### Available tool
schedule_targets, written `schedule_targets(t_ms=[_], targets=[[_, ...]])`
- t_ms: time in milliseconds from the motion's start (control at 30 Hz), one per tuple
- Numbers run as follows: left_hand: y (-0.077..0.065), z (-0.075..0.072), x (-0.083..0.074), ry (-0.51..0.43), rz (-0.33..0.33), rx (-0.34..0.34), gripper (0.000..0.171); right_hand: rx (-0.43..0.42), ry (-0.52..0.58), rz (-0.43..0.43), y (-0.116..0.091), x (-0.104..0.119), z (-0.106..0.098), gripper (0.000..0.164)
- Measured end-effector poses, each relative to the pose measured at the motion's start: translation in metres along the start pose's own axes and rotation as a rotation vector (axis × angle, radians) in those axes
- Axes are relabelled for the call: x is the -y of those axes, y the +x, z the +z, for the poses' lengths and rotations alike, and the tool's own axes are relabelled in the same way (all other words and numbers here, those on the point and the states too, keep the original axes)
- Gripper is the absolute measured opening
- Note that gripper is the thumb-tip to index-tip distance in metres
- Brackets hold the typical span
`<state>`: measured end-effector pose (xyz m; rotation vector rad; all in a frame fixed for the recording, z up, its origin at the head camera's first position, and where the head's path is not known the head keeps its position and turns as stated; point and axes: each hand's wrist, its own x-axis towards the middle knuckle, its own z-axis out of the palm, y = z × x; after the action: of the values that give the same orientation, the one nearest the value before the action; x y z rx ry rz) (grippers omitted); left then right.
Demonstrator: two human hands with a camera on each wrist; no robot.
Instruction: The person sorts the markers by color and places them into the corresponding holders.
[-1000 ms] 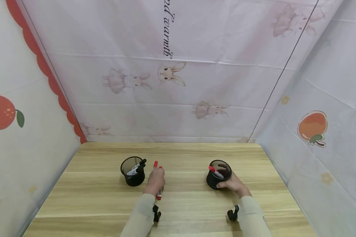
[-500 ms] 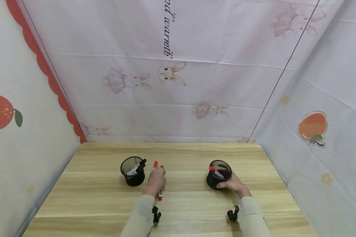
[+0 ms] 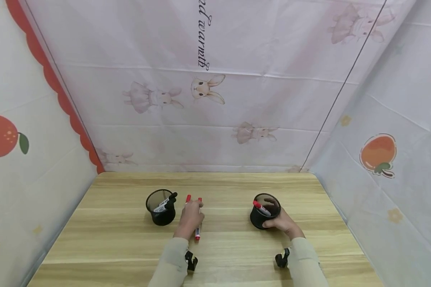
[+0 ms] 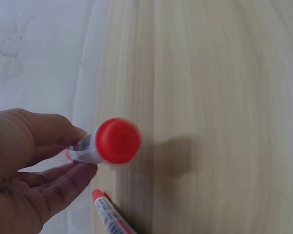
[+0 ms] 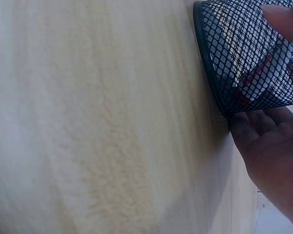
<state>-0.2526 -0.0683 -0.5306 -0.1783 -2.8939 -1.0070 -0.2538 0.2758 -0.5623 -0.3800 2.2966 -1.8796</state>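
Observation:
My left hand [image 3: 191,218] pinches a white marker with red ends [image 4: 88,148] between thumb and fingers. In the left wrist view its red end points toward the camera, above a shadow on the wood. A second red marker [image 4: 111,214] lies on the table beside that hand, mostly covered by it in the head view. On the right, my right hand [image 3: 281,223] grips a black mesh pen cup [image 3: 257,220], thumb in front and fingers around the far side. The cup stands upright at the table, and a red-capped marker [image 3: 261,208] leans inside it.
Left of my left hand stands another black mesh pen cup [image 3: 161,218], holding black-capped markers [image 3: 165,204]. The wooden tabletop [image 3: 230,255] meets a printed cloth wall [image 3: 208,147] at the back, with more cloth at both sides.
My left hand has shifted slightly right with the marker, which has moved away from the one on the table. My right hand and both cups have stayed put.

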Motion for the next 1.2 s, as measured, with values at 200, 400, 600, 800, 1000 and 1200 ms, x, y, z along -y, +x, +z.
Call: schedule_targets(t_ms=[200, 400, 600, 800, 1000, 1200], targets=[[-0.003, 0.001, -0.004, -0.208, -0.081, -0.035, 0.030, 0.005, -0.002, -0.014, 0.000, 0.001, 0.001, 0.093], [-0.002, 0.003, -0.012, -0.329, -0.146, -0.081, 0.050, -0.001, -0.013, -0.001, -0.001, -0.001, 0.001, 0.093], [0.000, 0.005, -0.016, -0.365, -0.142, -0.095, 0.052, 0.012, -0.002, -0.015, 0.000, 0.000, 0.000, 0.093], [-0.001, 0.005, -0.020, -0.426, -0.126, -0.113, 0.046, 0.006, 0.002, -0.011, 0.001, 0.000, 0.001, 0.093], [-0.001, 0.006, -0.024, -0.457, -0.104, -0.142, 0.041, 0.004, -0.026, -0.002, 0.001, -0.001, 0.001, 0.093], [0.001, 0.007, -0.030, -0.499, -0.057, -0.157, 0.036, -0.020, -0.086, 0.007, 0.002, 0.002, 0.000, 0.094]])
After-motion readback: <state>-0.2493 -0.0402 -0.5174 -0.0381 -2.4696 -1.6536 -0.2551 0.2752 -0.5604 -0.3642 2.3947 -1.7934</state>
